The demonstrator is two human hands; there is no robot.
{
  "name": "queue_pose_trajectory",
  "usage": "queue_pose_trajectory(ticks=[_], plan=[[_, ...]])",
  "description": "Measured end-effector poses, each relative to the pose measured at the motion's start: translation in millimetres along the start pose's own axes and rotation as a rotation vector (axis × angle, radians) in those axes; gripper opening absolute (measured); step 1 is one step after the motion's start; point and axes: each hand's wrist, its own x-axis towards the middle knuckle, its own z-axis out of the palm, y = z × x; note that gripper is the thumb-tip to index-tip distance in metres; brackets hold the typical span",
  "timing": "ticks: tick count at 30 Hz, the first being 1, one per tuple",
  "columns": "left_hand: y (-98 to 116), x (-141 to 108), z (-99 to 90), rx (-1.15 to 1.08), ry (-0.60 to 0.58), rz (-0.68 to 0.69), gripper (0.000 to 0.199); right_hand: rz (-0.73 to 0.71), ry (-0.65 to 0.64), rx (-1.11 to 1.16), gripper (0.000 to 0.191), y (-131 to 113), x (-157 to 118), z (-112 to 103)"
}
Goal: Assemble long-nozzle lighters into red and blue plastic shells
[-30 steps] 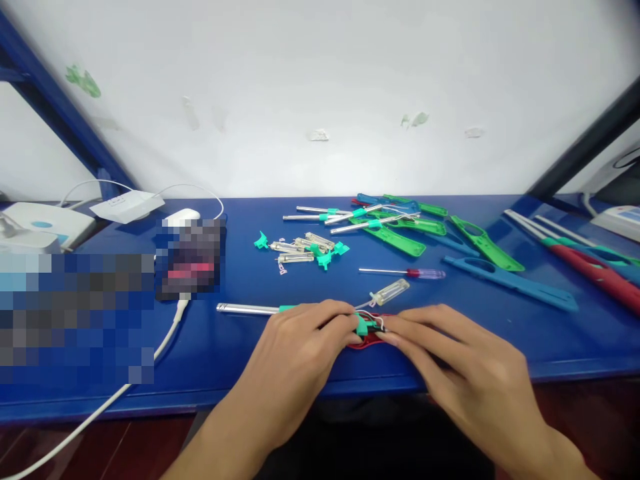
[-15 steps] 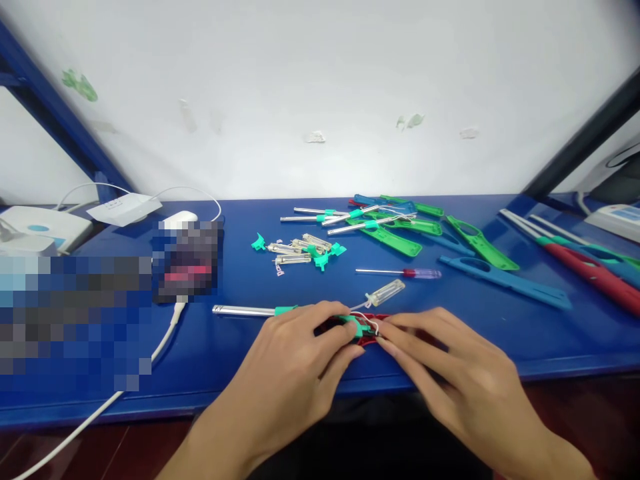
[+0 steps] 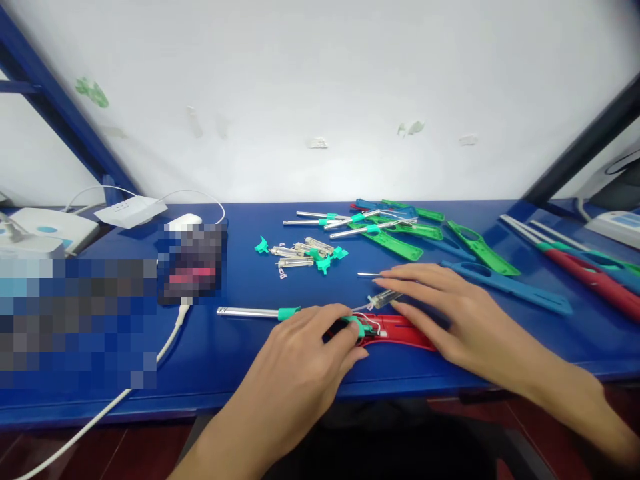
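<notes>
My left hand (image 3: 310, 353) presses its thumb and fingers on a teal plastic trigger (image 3: 357, 327) set in a red lighter half-shell (image 3: 407, 332). A metal lighter tube (image 3: 250, 312) with a teal collar sticks out to the left of that hand. White wires curve above the trigger, ending at a small white part on the shell. My right hand (image 3: 450, 310) reaches over a clear fuel tank (image 3: 384, 299) behind the shell, its thumb and fingers apart around it. A thin tube runs from the tank towards the trigger. Right fingers hide most of a screwdriver (image 3: 369, 274).
Several clear tanks (image 3: 295, 262) and teal triggers (image 3: 324, 265) lie mid-table. Behind are metal tubes (image 3: 345, 231), green half-shells (image 3: 395, 244) and a blue half-shell (image 3: 510, 285). Whole lighters (image 3: 585, 270) lie at right. A white cable (image 3: 170, 347) crosses the left side.
My right hand has left the red half-shell and moved up and back, over the clear tank and screwdriver. My left hand keeps its hold on the trigger.
</notes>
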Motion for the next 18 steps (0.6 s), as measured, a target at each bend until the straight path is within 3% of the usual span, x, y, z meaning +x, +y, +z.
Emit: queue_pose_trajectory(ticks=[5, 13, 18], plan=[[-1, -2, 1.4, 0.010, 0.007, -0.013, 0.013, 0.077, -0.082, 0.044, 0.027, 11, 6, 8], [-2, -4, 2.3, -0.029, 0.000, -0.045, 0.012, 0.093, -0.252, 0.174, 0.021, 30, 19, -5], [-1, -3, 0.7, -0.055, -0.011, -0.042, 0.012, 0.025, -0.190, 0.119, 0.024, 29, 21, -7]])
